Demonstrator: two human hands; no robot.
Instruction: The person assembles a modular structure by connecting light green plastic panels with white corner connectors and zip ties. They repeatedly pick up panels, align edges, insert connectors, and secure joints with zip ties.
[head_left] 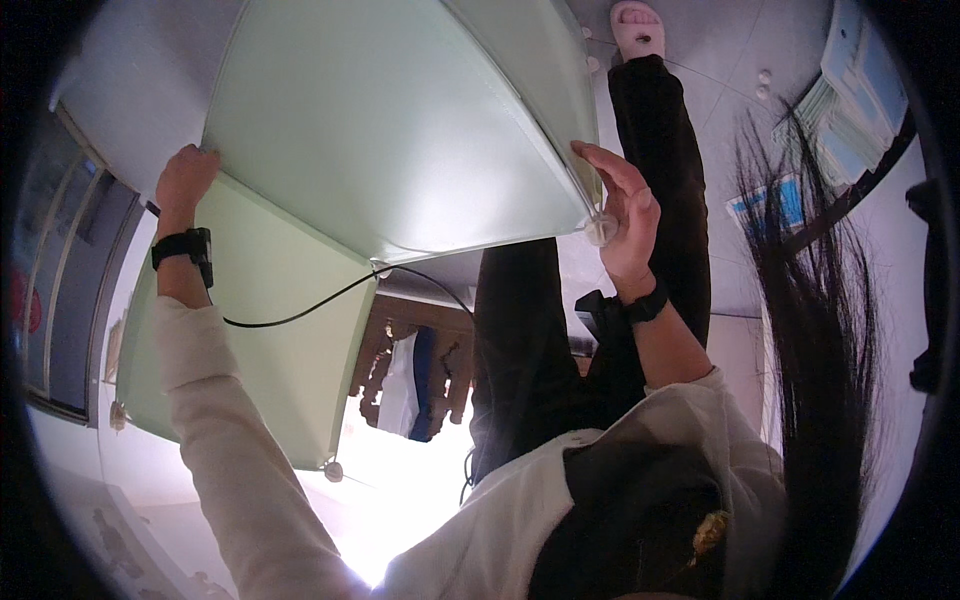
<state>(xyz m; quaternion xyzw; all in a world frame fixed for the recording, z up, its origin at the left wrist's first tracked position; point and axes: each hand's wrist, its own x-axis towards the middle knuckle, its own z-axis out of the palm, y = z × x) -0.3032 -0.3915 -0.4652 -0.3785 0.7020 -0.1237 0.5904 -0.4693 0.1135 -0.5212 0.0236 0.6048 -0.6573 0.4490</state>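
Panel unit: pale green, smooth, angular, with rounded corner connectors; located between left hand, closed on an edge, fingertips hidden, and right hand, open against a corner; top cut off.

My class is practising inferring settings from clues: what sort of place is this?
Probably a room in a home, though not certainly: a pale slipper is being worn, the floor looks tiled, and light green panels with small round corner connectors resemble household storage furniture.
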